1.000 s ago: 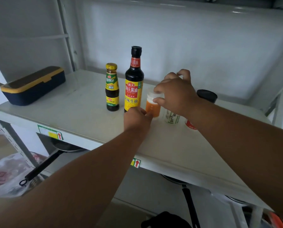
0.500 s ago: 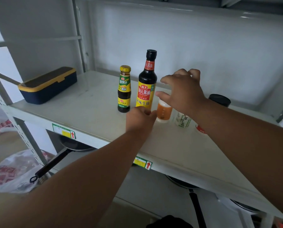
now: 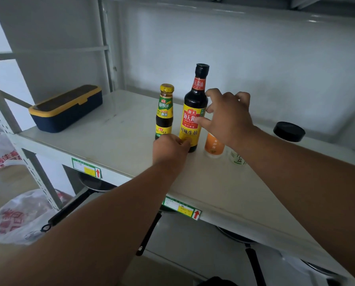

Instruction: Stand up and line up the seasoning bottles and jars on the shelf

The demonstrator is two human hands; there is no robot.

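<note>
**Brown glass and yellow labels: squaring up the row**

Nearest, below the shelf [image 3: 114,137]: a plastic bag [image 3: 17,217] printed in red characters too blurred to read, and a black-handled pan [image 3: 89,182] on the lower level. Along the shelf's front lip, green-and-yellow stickers [image 3: 181,208] with a red up-arrow; small print illegible.

On the board itself, left hand [image 3: 170,147] bunched low against the foot of the soy sauce bottle [image 3: 193,112], fingers curled and touching the bottom of its yellow label. Looks placed to brace or nudge the base sideways rather than lift; cannot tell whether anything is actually pinched.

Just right of it, upright: an orange jar [image 3: 213,146], lid hidden under the right wrist, then a pale jar [image 3: 237,159] showing only "盐" in green.

Above those, right hand [image 3: 228,118] spread wide, holding nothing, thumb resting on the soy label, other fingers arched beside the shoulder of the bottle. Probably steadying the tall, top-heavy glass while the base gets shifted.

Soy label reads "海天" and "鲜味生抽", neck "海天酱油". Standing just beside on the left, apart by a sliver: a smaller yellow-capped bottle [image 3: 164,112], also "海天", remainder unclear.

Farther right, a black-lidded jar [image 3: 289,131], body hidden behind the forearm. Far left corner, a navy box [image 3: 66,108] with yellow trim, well apart.

Everything visible already upright; only spacing seems left.
</note>
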